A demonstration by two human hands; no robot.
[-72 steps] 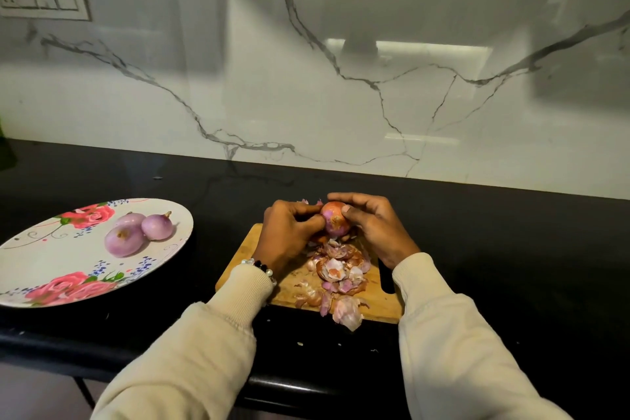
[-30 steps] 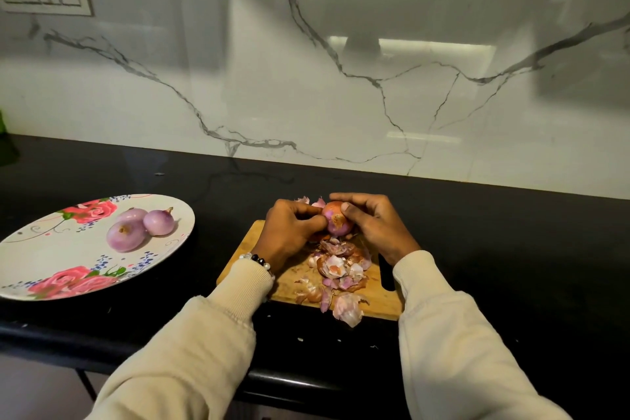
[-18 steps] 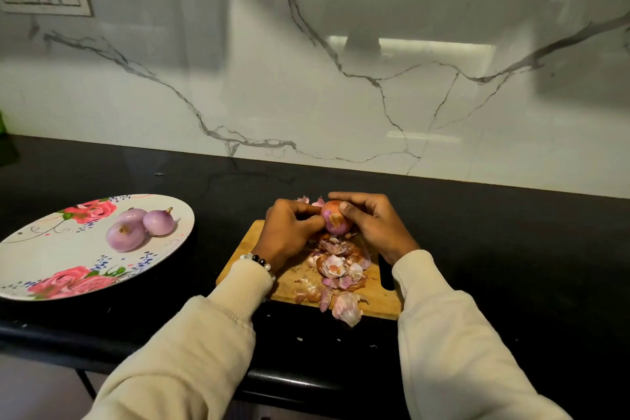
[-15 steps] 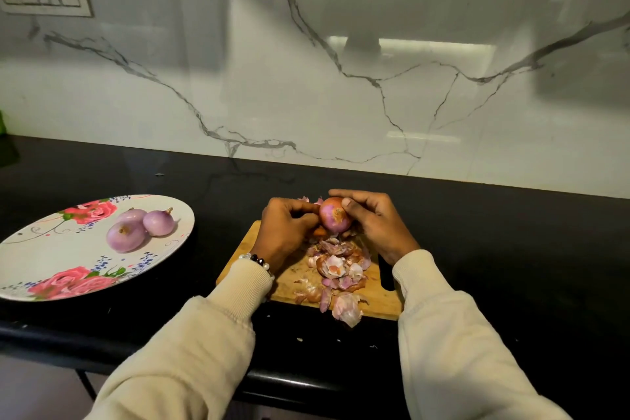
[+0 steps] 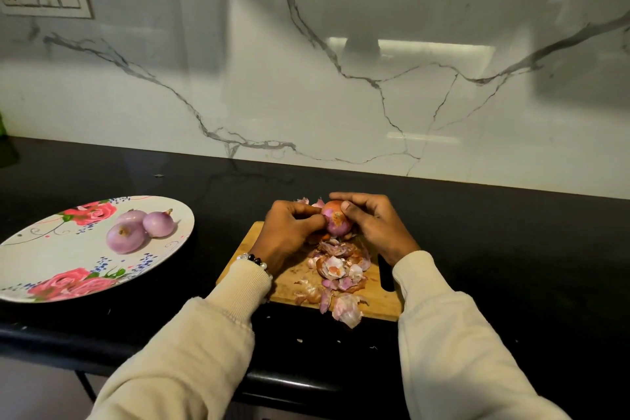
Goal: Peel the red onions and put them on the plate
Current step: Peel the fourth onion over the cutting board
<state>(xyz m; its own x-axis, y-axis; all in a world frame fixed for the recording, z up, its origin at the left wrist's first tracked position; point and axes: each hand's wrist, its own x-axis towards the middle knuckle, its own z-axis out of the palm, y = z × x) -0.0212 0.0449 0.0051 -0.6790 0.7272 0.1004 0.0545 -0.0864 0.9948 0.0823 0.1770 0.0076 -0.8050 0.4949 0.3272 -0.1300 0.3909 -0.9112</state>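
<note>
While both hands (image 5: 335,225) grip the onion (image 5: 335,219), fingers seemingly pinch skin.

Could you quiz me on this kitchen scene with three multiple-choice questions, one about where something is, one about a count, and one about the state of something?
1. Where does the pile of onion skins lie?
A. on the wooden cutting board
B. on the floral plate
C. against the wall

2. How many peeled onions are on the plate?
A. none
B. three
C. six

3. What state is the onion in hand in?
A. sliced in half
B. lying untouched on the counter
C. partly peeled, held by both hands

Answers:
1. A, since the skins are heaped on the board below the hands.
2. B, since three pale purple bulbs sit together on the plate.
3. C, since the left hand and the right hand grip it, and brown skin patches remain on it.
</note>
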